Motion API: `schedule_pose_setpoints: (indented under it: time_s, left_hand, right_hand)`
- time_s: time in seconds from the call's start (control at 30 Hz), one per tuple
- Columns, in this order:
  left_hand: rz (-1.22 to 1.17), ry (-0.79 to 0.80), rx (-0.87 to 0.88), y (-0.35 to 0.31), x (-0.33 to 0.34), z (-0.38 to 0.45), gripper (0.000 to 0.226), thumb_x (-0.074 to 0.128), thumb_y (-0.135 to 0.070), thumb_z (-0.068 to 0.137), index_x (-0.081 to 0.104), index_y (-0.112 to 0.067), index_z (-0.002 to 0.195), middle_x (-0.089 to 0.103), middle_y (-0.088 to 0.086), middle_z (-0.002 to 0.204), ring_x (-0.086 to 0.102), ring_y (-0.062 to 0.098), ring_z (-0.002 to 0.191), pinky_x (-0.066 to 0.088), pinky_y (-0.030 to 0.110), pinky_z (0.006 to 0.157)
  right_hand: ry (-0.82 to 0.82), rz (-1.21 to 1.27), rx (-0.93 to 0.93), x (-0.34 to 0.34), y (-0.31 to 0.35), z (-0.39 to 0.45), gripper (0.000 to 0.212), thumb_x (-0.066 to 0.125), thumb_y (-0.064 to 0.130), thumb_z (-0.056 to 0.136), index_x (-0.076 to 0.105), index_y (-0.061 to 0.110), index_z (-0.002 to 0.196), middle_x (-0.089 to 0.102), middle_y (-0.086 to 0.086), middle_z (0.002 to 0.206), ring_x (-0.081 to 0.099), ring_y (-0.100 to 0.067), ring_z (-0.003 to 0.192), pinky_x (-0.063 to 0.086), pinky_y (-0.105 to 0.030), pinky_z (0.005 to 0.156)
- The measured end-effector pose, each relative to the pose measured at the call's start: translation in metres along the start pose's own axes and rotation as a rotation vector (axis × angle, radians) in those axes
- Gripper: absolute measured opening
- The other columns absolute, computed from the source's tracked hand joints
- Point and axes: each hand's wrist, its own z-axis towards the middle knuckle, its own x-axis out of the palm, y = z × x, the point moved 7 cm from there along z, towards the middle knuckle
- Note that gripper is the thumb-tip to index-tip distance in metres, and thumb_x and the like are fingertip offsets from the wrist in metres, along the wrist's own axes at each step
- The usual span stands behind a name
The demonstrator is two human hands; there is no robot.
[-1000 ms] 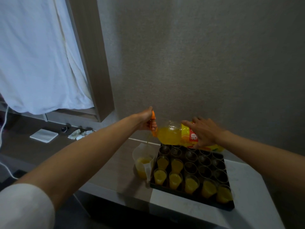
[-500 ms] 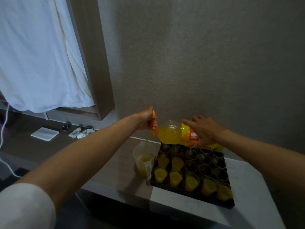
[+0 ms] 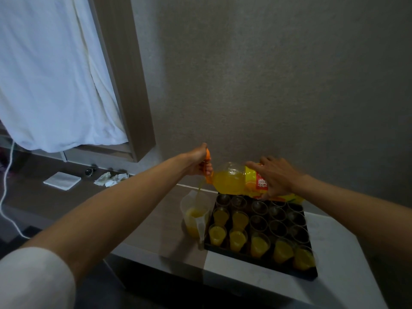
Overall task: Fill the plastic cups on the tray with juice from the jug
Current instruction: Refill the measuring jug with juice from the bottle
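A large juice bottle (image 3: 231, 181) with a yellow label lies tipped on its side above the tray's far edge. My right hand (image 3: 276, 177) holds its body. My left hand (image 3: 200, 162) grips the orange handle at the bottle's neck. A thin stream of juice falls from the mouth into the clear plastic jug (image 3: 194, 217), which stands left of the black tray (image 3: 263, 262) and is partly filled. Several plastic cups (image 3: 237, 239) in the near rows hold juice; the far cups (image 3: 277, 228) look dark and unfilled.
The tray sits on a grey table (image 3: 334, 284) against a textured wall. Left on a dark ledge lie a white folded napkin (image 3: 62, 180), crumpled tissues (image 3: 110, 178) and a small dark object. A white curtain (image 3: 51, 74) hangs at upper left; a white cable (image 3: 9, 206) runs down.
The bottle stays tipped in both hands and juice keeps running into the jug. The view has shifted slightly; hands hardly moved.
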Motion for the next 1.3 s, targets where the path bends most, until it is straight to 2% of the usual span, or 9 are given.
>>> schedule_pose_setpoints:
  time_s: [0.23, 1.3]
  left_hand:
    - [-0.012, 0.007, 0.002, 0.0015, 0.0007, -0.0001, 0.052, 0.018, -0.05, 0.109, 0.04, -0.014, 0.078, 0.037, 0.009, 0.07, 0.042, 0.021, 0.061, 0.043, 0.031, 0.06]
    - [-0.01, -0.015, 0.008, 0.0086, -0.0021, 0.0056, 0.054, 0.018, -0.052, 0.108, 0.04, -0.013, 0.077, 0.039, 0.01, 0.069, 0.043, 0.022, 0.061, 0.045, 0.032, 0.059]
  right_hand:
    - [-0.003, -0.018, -0.006, 0.0006, -0.0029, -0.0006, 0.127, 0.072, 0.083, 0.064, 0.005, 0.035, 0.159, 0.051, -0.01, 0.135, 0.054, -0.028, 0.117, 0.051, -0.038, 0.083]
    - [0.006, 0.001, -0.006, 0.0025, 0.0023, -0.0064, 0.125, 0.073, 0.083, 0.065, 0.006, 0.035, 0.159, 0.048, -0.01, 0.139, 0.052, -0.028, 0.12, 0.052, -0.039, 0.087]
